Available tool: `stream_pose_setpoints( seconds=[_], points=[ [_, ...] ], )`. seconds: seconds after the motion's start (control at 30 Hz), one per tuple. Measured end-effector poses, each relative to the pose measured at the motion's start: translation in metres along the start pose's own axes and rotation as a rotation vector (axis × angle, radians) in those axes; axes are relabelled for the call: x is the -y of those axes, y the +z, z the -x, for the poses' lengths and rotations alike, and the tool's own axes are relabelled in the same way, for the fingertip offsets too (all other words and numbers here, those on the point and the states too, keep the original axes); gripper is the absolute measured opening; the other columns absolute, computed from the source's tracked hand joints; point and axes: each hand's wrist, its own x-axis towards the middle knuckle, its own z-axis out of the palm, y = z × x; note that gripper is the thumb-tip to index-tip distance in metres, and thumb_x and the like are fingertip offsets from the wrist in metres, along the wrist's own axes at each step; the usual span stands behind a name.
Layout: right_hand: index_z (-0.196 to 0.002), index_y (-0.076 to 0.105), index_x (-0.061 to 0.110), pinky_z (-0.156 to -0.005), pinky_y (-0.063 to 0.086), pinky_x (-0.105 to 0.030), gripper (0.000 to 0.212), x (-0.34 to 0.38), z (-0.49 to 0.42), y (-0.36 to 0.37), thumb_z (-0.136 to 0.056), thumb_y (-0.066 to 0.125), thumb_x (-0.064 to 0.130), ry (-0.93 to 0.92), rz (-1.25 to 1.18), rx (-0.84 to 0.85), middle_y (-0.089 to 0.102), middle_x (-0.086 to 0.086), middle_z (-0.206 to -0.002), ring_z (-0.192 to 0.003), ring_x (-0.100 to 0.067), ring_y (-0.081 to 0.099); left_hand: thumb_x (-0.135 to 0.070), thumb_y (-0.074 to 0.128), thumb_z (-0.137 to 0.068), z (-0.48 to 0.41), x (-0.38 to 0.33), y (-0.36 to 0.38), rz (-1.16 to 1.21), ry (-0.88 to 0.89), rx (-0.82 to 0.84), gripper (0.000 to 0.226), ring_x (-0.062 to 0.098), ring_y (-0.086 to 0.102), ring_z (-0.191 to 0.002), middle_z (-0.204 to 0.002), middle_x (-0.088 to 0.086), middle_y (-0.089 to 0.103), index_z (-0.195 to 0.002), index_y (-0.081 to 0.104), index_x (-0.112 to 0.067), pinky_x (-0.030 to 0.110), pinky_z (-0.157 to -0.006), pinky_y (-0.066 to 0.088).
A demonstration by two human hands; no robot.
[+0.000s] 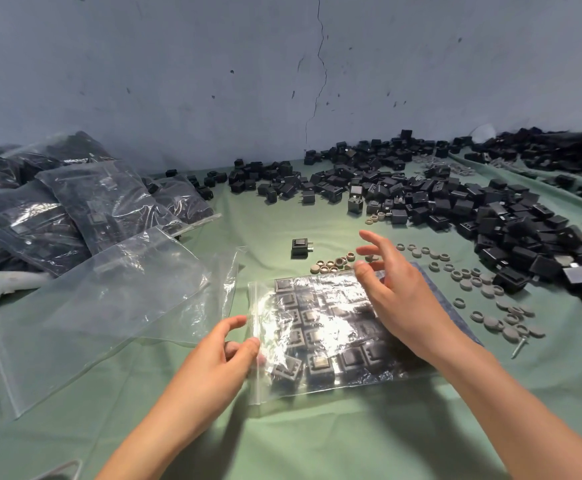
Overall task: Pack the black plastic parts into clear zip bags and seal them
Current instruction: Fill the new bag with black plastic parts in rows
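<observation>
Left hand [229,355] is pinching the bag [334,317] at its zip edge, probably sealing it; right hand [398,299] is hovering open, empty, over the parts [317,367].

Packing workshop, heaped black parts [455,202], filled bags [75,202], cracked wall [320,81]

Your right hand [403,306] covers the upper right rows of black parts in the filled zip bag [317,344], and glare on the film washes out several more near its middle. Whether the fingers [250,345] of your left hand [213,365] pinch the bag's zip edge or only touch it cannot be told. The pile of loose black parts [490,209] runs off the right edge, blurred at its far end. The stack of sealed bags [75,202] is cut by the left edge, as is a white object [9,284] on the desk [351,445], too little of it showing to name.
</observation>
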Motion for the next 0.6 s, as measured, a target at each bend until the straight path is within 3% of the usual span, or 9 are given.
stream_pose_setpoints(
  seconds=[0.13, 0.23, 0.37, 0.47, 0.6],
  points=[
    [-0.154, 0.030, 0.025, -0.105, 0.045, -0.038, 0.054, -0.005, -0.006, -0.016, -0.103, 0.046, 0.034, 0.045, 0.073, -0.016, 0.050, 0.006, -0.138, -0.121, -0.011, 0.053, -0.029, 0.055, -0.099, 0.003, -0.008, 0.002, 0.006, -0.046, 0.104, 0.042, 0.013, 0.056, -0.073, -0.081, -0.006, 0.077, -0.139, 0.041, -0.025, 0.024, -0.076, 0.049],
    [-0.155, 0.028, 0.022, -0.112, 0.039, -0.043, 0.057, -0.012, -0.009, -0.028, -0.103, 0.046, 0.034, 0.095, 0.147, -0.018, 0.045, 0.000, -0.149, -0.133, -0.018, 0.047, -0.031, 0.056, -0.098, 0.003, -0.009, 0.004, 0.001, -0.064, 0.142, 0.046, 0.002, 0.051, -0.055, -0.082, -0.005, 0.078, -0.140, 0.039, -0.025, 0.012, -0.061, 0.045],
    [-0.159, 0.020, 0.022, -0.117, 0.032, -0.048, 0.063, -0.028, -0.015, -0.047, -0.104, 0.045, 0.039, 0.231, 0.251, 0.045, 0.034, -0.004, -0.159, -0.142, -0.026, 0.038, -0.028, 0.053, -0.100, -0.002, -0.005, -0.007, 0.024, -0.070, 0.046, 0.040, 0.008, 0.050, -0.053, -0.081, -0.001, 0.078, -0.137, 0.040, -0.024, 0.016, -0.061, 0.044],
    [-0.160, 0.019, 0.021, -0.120, 0.026, -0.048, 0.064, -0.049, -0.018, -0.064, -0.104, 0.043, 0.041, 0.368, 0.322, 0.053, 0.029, -0.006, -0.163, -0.148, -0.029, 0.029, -0.029, 0.054, -0.099, -0.001, -0.005, -0.003, 0.032, -0.073, 0.077, 0.026, 0.003, 0.051, -0.050, -0.079, 0.000, 0.077, -0.124, 0.047, -0.028, 0.012, -0.052, 0.041],
    [-0.157, 0.025, 0.019, -0.114, 0.033, -0.052, 0.061, -0.080, -0.018, -0.088, -0.102, 0.042, 0.041, 0.493, 0.457, -0.032, 0.034, -0.011, -0.158, -0.141, -0.036, 0.033, -0.036, 0.057, -0.096, -0.003, -0.004, 0.002, -0.023, -0.077, 0.098, 0.022, 0.009, 0.054, -0.054, -0.079, -0.003, 0.077, -0.116, 0.048, -0.037, 0.025, -0.055, 0.040]
  ],
)
